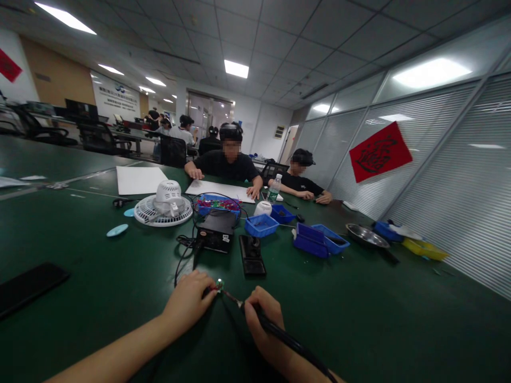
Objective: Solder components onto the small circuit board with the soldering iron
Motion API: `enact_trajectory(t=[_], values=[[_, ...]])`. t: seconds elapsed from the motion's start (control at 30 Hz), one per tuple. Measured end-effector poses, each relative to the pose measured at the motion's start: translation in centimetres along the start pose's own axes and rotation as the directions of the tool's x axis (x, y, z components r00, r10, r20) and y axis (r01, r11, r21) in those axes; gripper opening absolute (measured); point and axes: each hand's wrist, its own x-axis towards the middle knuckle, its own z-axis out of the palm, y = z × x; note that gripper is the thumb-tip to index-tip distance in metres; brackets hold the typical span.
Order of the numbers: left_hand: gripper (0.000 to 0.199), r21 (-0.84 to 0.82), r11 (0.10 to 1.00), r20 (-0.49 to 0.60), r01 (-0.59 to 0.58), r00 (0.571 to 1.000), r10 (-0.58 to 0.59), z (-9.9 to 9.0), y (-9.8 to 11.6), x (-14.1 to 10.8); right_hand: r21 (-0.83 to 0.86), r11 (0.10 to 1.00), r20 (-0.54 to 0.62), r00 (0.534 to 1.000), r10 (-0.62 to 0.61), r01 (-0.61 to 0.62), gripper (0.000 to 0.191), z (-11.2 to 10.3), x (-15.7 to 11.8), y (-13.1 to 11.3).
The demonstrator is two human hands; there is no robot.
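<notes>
Between the fingers of my left hand is a small green circuit board with thin reddish wires, held low over the green table. My right hand is wrapped around the black handle of a soldering iron. The iron's metal tip points left and reaches the board or lies very close to it; contact is too small to make out. From the handle a thick black cable runs down to the right. Just beyond my hands stand a black soldering station and a black iron stand.
Past the station lie a white fan housing, a blue tray of coloured wires, and a small blue tray. Blue bins and a metal bowl stand rightward. A black flat object lies left. Two people sit opposite.
</notes>
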Motion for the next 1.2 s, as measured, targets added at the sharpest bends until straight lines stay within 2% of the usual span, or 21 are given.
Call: enact_trajectory(t=[0.8,1.2], values=[[0.019,0.003,1.0,-0.003,0.024,1.0,-0.024,-0.3,0.34,-0.09,0.021,0.999,0.043,0.999,0.028,-0.029,0.016,-0.02,-0.2,0.21],[0.019,0.022,0.999,0.003,0.031,1.0,-0.031,0.06,0.05,0.03,-0.008,1.0,0.007,1.0,0.017,-0.017,0.017,0.09,-0.08,0.28]])
